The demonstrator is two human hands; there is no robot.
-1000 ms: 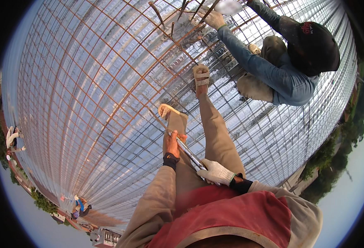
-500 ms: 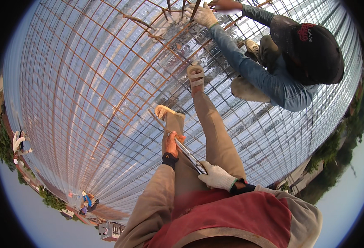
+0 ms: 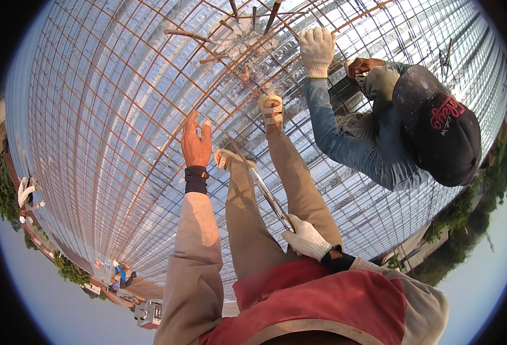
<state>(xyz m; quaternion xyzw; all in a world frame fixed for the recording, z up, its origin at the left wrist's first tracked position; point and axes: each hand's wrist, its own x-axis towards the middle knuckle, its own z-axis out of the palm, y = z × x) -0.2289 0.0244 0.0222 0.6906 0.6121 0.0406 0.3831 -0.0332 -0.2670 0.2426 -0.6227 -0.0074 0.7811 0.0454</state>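
Bar (image 3: pixel 272 198), prob. stiff, fairly heavy, slick, slants btwn your legs (image 3: pixel 295 172); gloved R hand (image 3: pixel 307 237) wraps its near end, 2nd grip best mid-bar. Bare L hand (image 3: pixel 196 144): fingers part-open over mesh (image 3: pixel 121 115), contact unclear.

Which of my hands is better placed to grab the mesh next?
Probably your left hand: it looks empty, its fingers are spread, and it is out over the mesh. Your gloved right hand is closed around the near end of the metal bar, back by your lap.
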